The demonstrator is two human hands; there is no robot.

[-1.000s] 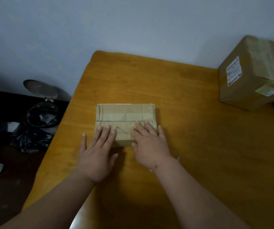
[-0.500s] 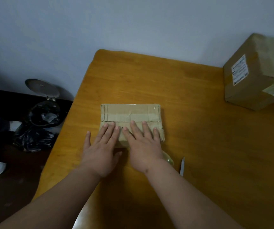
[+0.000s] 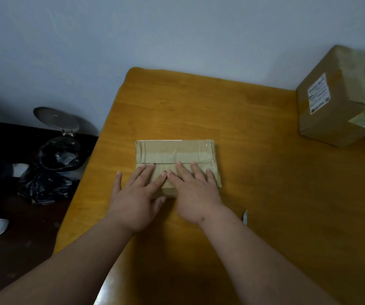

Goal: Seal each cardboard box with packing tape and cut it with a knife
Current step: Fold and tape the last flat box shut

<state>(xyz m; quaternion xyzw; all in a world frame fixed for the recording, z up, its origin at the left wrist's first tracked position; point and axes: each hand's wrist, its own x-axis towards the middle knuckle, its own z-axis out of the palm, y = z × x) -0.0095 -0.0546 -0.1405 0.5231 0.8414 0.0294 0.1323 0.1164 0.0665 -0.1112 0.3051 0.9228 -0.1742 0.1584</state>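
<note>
A wooden table (image 3: 265,194) fills the centre and right of the frame. A large cardboard box (image 3: 340,102) with a white label is seen at the upper right. A small flat cardboard box (image 3: 175,150), taped across its top, lies at mid-frame. It is pressed flat by the left hand (image 3: 135,199) and the right hand (image 3: 195,194), side by side, fingers straight and forefingers touching. An open bin (image 3: 60,148) is seen at the left. A pale blade-like object (image 3: 245,215) is seen just right of the right wrist.
</note>
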